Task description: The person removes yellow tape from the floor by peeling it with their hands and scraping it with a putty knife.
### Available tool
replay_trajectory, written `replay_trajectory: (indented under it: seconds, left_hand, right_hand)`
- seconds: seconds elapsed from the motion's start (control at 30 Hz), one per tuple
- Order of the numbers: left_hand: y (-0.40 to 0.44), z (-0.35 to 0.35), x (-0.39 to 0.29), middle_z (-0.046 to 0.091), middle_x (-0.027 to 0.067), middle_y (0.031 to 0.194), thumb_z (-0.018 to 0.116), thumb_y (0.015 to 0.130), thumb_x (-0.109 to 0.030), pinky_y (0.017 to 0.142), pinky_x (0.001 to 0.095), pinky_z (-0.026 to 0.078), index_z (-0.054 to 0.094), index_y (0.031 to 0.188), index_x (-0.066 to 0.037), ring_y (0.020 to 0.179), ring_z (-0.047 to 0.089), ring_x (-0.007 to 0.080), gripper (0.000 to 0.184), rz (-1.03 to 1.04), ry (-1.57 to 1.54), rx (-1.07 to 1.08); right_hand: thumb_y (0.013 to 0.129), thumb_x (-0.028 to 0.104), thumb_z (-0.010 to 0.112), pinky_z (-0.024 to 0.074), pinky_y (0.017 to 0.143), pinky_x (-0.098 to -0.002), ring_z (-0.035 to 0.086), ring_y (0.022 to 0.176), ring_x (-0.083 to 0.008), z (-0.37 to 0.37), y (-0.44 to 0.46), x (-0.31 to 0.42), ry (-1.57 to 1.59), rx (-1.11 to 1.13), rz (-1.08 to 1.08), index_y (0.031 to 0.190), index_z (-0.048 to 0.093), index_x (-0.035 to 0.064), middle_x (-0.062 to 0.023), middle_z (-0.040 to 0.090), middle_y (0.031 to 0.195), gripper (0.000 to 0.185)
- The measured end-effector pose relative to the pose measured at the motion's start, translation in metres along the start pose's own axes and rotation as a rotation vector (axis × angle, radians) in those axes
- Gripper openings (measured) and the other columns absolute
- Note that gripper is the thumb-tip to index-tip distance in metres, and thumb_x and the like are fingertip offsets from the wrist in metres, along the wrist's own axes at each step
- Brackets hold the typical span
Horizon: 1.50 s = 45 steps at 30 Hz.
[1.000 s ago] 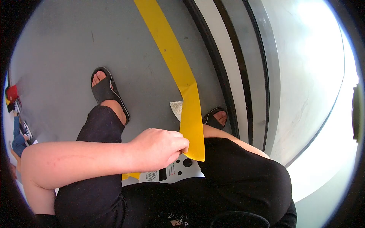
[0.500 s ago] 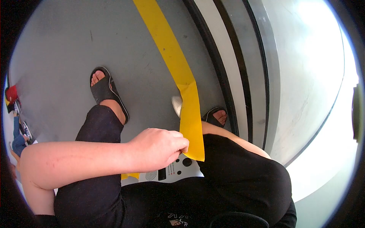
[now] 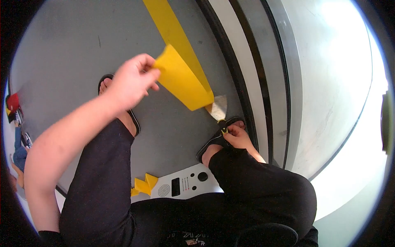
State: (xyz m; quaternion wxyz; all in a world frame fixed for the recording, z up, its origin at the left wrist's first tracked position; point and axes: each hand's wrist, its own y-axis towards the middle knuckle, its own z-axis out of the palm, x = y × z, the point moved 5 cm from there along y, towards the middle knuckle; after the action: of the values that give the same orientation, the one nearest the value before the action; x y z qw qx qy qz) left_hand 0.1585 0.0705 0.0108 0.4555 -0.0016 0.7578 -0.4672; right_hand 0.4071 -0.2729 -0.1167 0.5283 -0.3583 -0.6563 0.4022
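Yellow tape [image 3: 175,29] runs along the grey floor, and its near part is peeled up and folded back. My left hand [image 3: 135,80] pinches the loose end of that flap, left of the strip. Low on the right, my right hand [image 3: 238,138] grips the black and yellow handle of a scraper [image 3: 218,108]. The scraper's wide metal blade lies close by the fold of the tape, on its right side. Whether the blade touches the tape is hard to tell.
My sandalled feet stand on the floor [image 3: 74,53] either side. A white panel [image 3: 187,181] with a speaker grille and crumpled yellow tape [image 3: 145,184] lie between my legs. Black and white curved edging [image 3: 242,49] runs at right. Another person's legs [image 3: 19,152] show far left.
My left hand has moved up and away, folding the tape back. My right hand and the scraper handle have come into view, with the blade now right of the tape.
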Motion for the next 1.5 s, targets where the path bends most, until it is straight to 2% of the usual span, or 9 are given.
replay_trajectory:
  seconds: [0.07,0.17,0.23,0.47,0.63,0.8,0.93,1.13,1.5]
  left_hand:
    - [0.014,-0.022,0.011,0.063,0.0053,0.098,0.053,0.092,-0.019,0.059,0.0255,0.047,0.054,0.111,-0.002,0.074,0.064,0.0118,0.025,-0.034,0.074,-0.079]
    - [0.022,-0.041,0.029,0.063,0.0043,0.098,0.054,0.092,-0.018,0.059,0.0262,0.047,0.055,0.11,-0.003,0.075,0.064,0.0119,0.024,-0.096,0.126,-0.09]
    - [0.022,-0.051,0.04,0.063,0.0037,0.098,0.055,0.091,-0.017,0.06,0.0258,0.046,0.055,0.109,-0.004,0.076,0.064,0.0119,0.023,-0.192,0.15,-0.128]
    - [0.013,-0.064,0.082,0.062,0.0034,0.092,0.057,0.089,-0.016,0.056,0.0264,0.045,0.057,0.103,-0.004,0.072,0.061,0.0109,0.018,-0.252,0.232,-0.127]
    - [0.017,-0.07,0.091,0.062,0.0035,0.082,0.058,0.089,-0.016,0.049,0.0253,0.043,0.057,0.102,-0.003,0.058,0.056,0.0096,0.018,-0.258,0.249,-0.139]
    - [0.02,-0.076,0.108,0.064,0.0041,0.078,0.057,0.09,-0.019,0.045,0.0252,0.041,0.058,0.101,-0.004,0.051,0.052,0.0083,0.018,-0.299,0.235,-0.117]
    - [0.009,-0.072,0.109,0.064,0.004,0.075,0.056,0.092,-0.022,0.043,0.0254,0.04,0.058,0.1,-0.005,0.047,0.05,0.0078,0.019,-0.352,0.223,-0.108]
    - [0.012,-0.069,0.11,0.062,0.0027,0.076,0.054,0.094,-0.023,0.041,0.0222,0.04,0.057,0.1,-0.003,0.051,0.055,0.0088,0.02,-0.327,0.27,-0.067]
    - [0.001,-0.071,0.138,0.062,0.003,0.086,0.057,0.093,-0.025,0.049,0.0254,0.047,0.057,0.099,-0.005,0.065,0.065,0.0122,0.021,-0.365,0.177,-0.123]
  right_hand:
    - [0.08,0.027,0.071,0.0509,0.069,-0.0307,0.064,0.075,-0.0161,-0.003,-0.008,0.0,-0.003,-0.063,-0.022,0.108,0.062,0.0021,-0.0059,0.067,0.082,0.039]
    - [0.084,0.006,0.065,0.044,0.064,-0.0215,0.056,0.075,-0.0057,-0.003,-0.018,0.013,0.103,-0.046,-0.003,0.108,0.058,0.0012,0.0012,0.059,0.085,0.025]
    - [0.085,0.003,0.06,0.0454,0.068,-0.0228,0.056,0.08,-0.0079,-0.008,-0.011,0.024,0.005,-0.124,-0.25,0.114,0.053,0.0003,-0.0024,0.058,0.096,0.03]
    - [0.084,0.002,0.057,0.0485,0.074,-0.029,0.059,0.08,-0.0141,-0.024,-0.064,0.097,0.353,-0.108,-0.2,0.127,0.049,0.0008,-0.0089,0.059,0.098,0.043]
    - [0.086,0.006,0.057,0.0485,0.077,-0.0286,0.06,0.084,-0.0148,-0.042,-0.053,0.08,0.124,-0.191,-0.374,0.126,0.053,0.0009,-0.009,0.06,0.102,0.041]
    - [0.093,0.012,0.053,0.0506,0.078,-0.029,0.062,0.087,-0.0202,-0.034,-0.057,0.065,0.773,-0.127,-0.155,0.127,0.051,-0.0048,-0.0143,0.062,0.103,0.038]
    - [0.098,0.019,0.051,0.0513,0.067,-0.0312,0.062,0.076,-0.0189,-0.026,-0.04,0.058,1.008,-0.248,-0.194,0.125,0.05,-0.0049,-0.0125,0.063,0.086,0.036]
    - [0.098,0.021,0.052,0.0497,0.059,-0.0313,0.055,0.06,-0.0165,-0.037,-0.037,0.09,0.878,-0.395,-0.13,0.119,0.052,-0.0012,-0.0074,0.056,0.071,0.031]
    - [0.096,0.016,0.054,0.0473,0.055,-0.0288,0.055,0.059,-0.0147,-0.031,-0.035,0.077,0.86,-0.351,-0.085,0.116,0.053,0.0017,-0.0065,0.057,0.072,0.024]
